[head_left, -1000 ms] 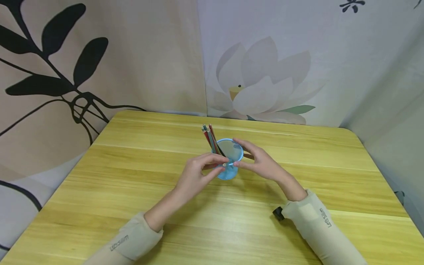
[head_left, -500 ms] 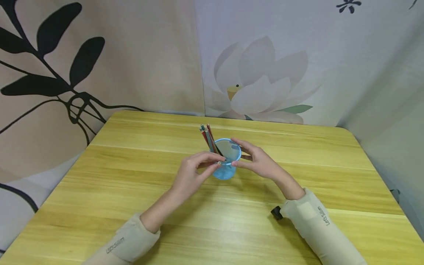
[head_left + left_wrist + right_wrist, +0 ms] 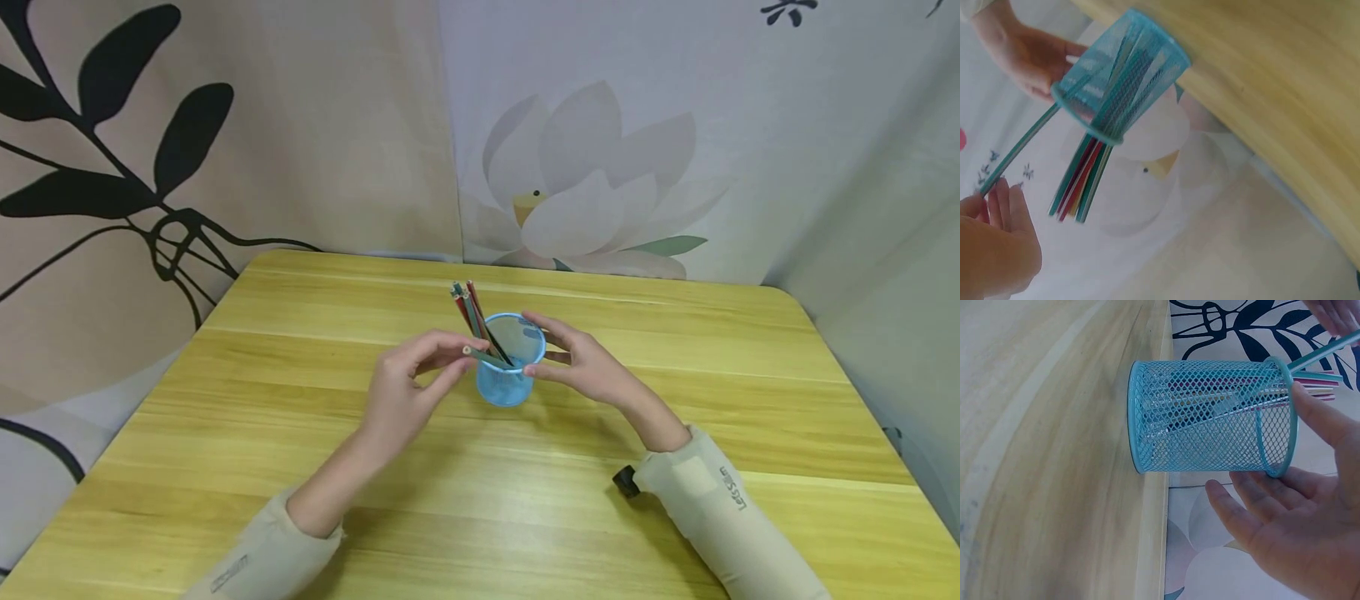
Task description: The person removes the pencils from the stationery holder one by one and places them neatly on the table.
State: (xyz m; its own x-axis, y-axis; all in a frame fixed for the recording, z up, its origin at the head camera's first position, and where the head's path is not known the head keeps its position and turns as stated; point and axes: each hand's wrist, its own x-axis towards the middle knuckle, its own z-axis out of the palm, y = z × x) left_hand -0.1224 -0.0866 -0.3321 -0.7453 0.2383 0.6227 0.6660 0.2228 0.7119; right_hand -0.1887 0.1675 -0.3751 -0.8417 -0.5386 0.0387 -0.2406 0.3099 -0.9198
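Note:
A blue wire-mesh pen holder (image 3: pixel 504 387) stands upright on the table. Several pencils (image 3: pixel 472 310) lean together in it, mostly green and red, their ends sticking out past the rim. My left hand (image 3: pixel 408 383) pinches the end of one green pencil (image 3: pixel 1019 147) between thumb and fingers; its other end is inside the holder, seen through the mesh in the left wrist view. On the opposite side, my right hand (image 3: pixel 592 367) holds the holder near its rim, thumb (image 3: pixel 1319 412) at one side and fingers (image 3: pixel 1272 494) at the other.
The wooden table (image 3: pixel 637 517) stretches around the holder on all sides. Behind it hangs a printed cloth (image 3: pixel 360 125) with a leafy branch and a pale flower. A small black object (image 3: pixel 625 482) sits at the right sleeve's cuff.
My left hand has moved left and slightly up with the green pencil's end, so more of the pencil's length shows over the rim. The right hand and the holder stay in place.

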